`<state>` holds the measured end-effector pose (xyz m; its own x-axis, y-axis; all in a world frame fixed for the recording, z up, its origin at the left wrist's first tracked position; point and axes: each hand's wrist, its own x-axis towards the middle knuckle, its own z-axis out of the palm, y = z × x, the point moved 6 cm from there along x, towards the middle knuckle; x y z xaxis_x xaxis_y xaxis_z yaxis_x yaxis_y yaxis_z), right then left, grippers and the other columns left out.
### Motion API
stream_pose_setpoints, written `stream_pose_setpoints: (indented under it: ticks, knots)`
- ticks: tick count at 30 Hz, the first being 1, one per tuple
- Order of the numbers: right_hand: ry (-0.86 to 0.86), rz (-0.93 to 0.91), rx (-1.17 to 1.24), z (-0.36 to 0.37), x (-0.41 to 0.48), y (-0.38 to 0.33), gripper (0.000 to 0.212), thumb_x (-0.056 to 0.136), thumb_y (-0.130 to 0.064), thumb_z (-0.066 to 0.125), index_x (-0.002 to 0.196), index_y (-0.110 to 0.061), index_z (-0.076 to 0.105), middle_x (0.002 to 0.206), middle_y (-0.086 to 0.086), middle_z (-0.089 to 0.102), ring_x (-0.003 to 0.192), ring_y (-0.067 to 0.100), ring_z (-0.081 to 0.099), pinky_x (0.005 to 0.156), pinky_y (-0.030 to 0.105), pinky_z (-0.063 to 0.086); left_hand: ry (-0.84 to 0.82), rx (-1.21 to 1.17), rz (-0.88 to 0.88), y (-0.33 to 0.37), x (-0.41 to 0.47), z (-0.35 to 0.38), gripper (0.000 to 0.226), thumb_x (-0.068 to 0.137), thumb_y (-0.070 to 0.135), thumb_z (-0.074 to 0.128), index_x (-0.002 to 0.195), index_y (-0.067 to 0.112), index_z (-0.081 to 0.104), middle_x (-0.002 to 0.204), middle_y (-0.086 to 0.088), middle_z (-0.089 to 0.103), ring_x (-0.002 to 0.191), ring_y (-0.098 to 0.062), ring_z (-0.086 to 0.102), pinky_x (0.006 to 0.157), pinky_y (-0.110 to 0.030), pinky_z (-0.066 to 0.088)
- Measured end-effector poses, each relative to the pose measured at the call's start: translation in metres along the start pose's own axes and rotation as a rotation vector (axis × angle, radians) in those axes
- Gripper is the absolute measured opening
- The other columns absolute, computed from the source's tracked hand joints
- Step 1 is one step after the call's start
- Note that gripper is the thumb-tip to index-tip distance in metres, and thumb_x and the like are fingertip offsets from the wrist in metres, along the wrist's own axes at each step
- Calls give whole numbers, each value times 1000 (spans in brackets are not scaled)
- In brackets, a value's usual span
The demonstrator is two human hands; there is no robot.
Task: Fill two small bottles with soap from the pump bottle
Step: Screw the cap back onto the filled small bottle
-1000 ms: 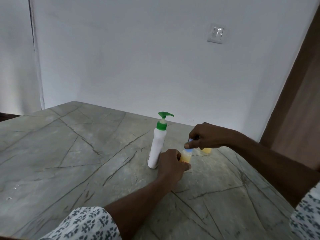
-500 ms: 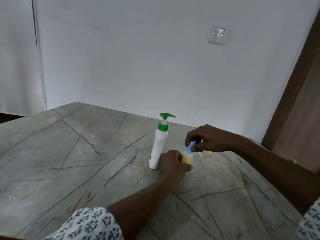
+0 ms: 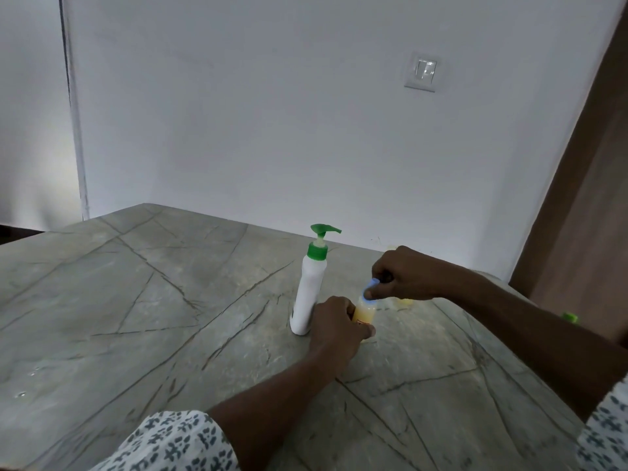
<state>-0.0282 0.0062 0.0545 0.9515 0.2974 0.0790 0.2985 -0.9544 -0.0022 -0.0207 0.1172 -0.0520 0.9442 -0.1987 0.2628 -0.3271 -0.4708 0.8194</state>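
Observation:
A white pump bottle with a green pump head stands upright on the grey stone table. Just right of it stands a small bottle holding yellow liquid. My left hand grips this bottle's body. My right hand pinches a blue cap right above the bottle's mouth; the cap looks tilted. A second small bottle with yellow content sits behind my right hand, mostly hidden.
A white wall with a switch plate rises behind the table. A brown wooden panel stands at the right. A small green thing shows past my right forearm near the table's right edge.
My right hand has turned slightly on the blue cap, which now shows more above the bottle's mouth. The left hand keeps its grip on the small bottle. The view shifted a little.

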Motion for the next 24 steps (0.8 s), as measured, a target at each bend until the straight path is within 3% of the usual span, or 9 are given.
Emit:
stream_pose_setpoints:
  ticks: [2,4,8,14,18,24]
  knots:
    - [-2,-17,25,-3,-3,0,23,85,-32,71,99,-14,68,82,-5,66,65,6,58,68,26,47,-8,0,0,0,0,1,33,72,36,82,91,15,64,86,5,64,71,-8,56,64,-15,40]
    - [15,-45,79,-5,-5,-3,17,84,-21,70,101,-20,69,75,-13,63,61,0,56,65,20,46,-9,-1,2,0,0,1,31,73,35,81,89,16,62,87,4,64,69,-6,54,63,-14,39]
    - [27,-17,135,-4,-3,-4,10,83,-14,70,92,-9,72,59,-13,59,48,-3,56,54,10,41,-17,14,-2,1,0,1,35,74,35,81,97,15,64,98,1,69,75,-7,57,71,-16,42]
    - [-4,-26,186,6,-4,1,11,82,-13,70,93,-10,73,66,-13,67,54,3,64,56,12,47,-22,30,-2,3,-1,-1,38,73,36,81,98,11,66,99,-1,70,73,-6,54,69,-14,41]
    - [26,-7,250,7,-3,5,9,81,-12,72,88,-8,76,67,-2,71,51,7,64,54,18,52,-29,13,-20,5,-3,-3,35,72,35,82,93,13,65,92,1,68,68,-5,52,58,-11,35]
    - [30,25,325,8,-3,6,11,81,-15,76,87,-6,75,67,4,73,53,9,66,58,21,56,-39,-1,-58,7,-7,-4,38,73,34,81,100,13,65,102,1,69,71,-4,54,57,-7,36]
